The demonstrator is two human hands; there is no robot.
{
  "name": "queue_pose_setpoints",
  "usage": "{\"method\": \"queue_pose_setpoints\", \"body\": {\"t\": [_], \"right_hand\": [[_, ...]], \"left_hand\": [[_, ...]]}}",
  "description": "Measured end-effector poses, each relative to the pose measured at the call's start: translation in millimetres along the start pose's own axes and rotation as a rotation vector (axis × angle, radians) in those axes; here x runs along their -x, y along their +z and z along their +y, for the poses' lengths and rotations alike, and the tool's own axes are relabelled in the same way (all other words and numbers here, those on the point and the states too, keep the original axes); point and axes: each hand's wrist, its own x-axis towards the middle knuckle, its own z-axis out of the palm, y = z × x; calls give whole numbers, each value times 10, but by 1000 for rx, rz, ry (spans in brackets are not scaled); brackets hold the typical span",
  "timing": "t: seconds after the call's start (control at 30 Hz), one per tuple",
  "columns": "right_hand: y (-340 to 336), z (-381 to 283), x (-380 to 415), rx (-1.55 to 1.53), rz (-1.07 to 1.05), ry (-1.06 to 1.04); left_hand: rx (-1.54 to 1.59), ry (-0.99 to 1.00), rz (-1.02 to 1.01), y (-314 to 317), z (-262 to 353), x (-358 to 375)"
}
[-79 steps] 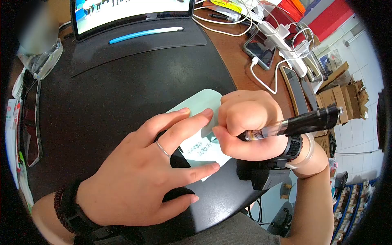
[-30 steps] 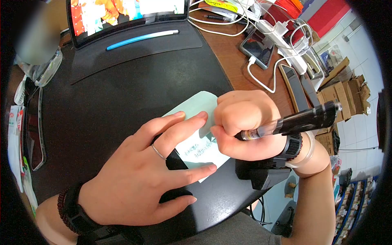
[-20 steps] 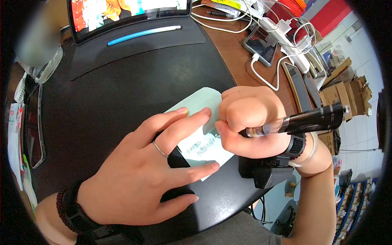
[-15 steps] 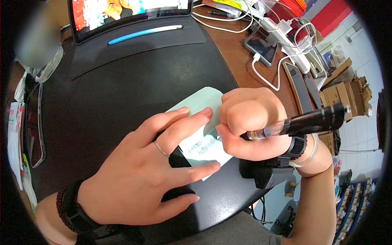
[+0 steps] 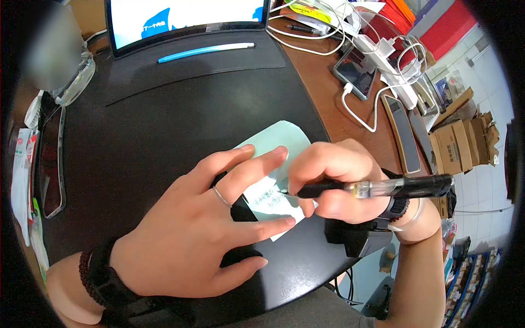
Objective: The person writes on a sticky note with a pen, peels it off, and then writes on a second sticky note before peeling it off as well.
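A pale green slip of paper [image 5: 287, 136] lies on the dark desk mat, with small handwritten lines on its lower part. Spread flat, my left hand [image 5: 188, 224] rests its fingertips on the paper's left side; a ring sits on one finger. My right hand [image 5: 344, 180] is closed around a black pen [image 5: 424, 186] with a clear section in its barrel. Its tip points left at the paper, right beside the writing, and the back end sticks out to the right. Part of the paper is hidden beneath both hands.
A tablet [image 5: 188, 16] stands at the back, a blue-and-white stylus [image 5: 205, 52] before it. Rightward lie a charging phone [image 5: 356, 71], a power strip [image 5: 388, 71], looping white cables and another phone [image 5: 402, 134]. Cardboard boxes [image 5: 454, 147] stand beyond. Glasses or clear plastic [image 5: 76, 82] sit at left.
My right hand has opened its curl and shifted slightly down, turning the pen flatter. The tablet's picture has changed to white and blue. My left hand stays on the paper.
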Motion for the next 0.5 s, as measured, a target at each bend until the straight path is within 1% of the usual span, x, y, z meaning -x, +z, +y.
{"method": "queue_pose_setpoints", "body": {"t": [0.03,0.1,0.17,0.23,0.27,0.3,0.37,0.4,0.5], "right_hand": [[0,23,-8,72,-39,-5],[-43,64,-35,138,-155,-93],[-42,0,-42,82,-178,-50],[-18,-2,-30,103,-148,96],[0,29,-31,93,-124,50],[15,11,-31,90,-125,51],[50,-55,-32,121,8,154],[97,4,-34,141,33,31],[95,59,-20,159,22,-20]], "left_hand": [[-1,-3,4,-1,-8,2],[26,23,18,10,-20,-1],[46,31,29,18,-39,8],[67,40,32,24,-44,11],[41,29,12,24,-40,17],[15,18,-9,20,-34,18],[20,4,-23,8,-28,13],[24,-8,-37,7,-25,10],[48,-28,-30,10,-16,6]]}}
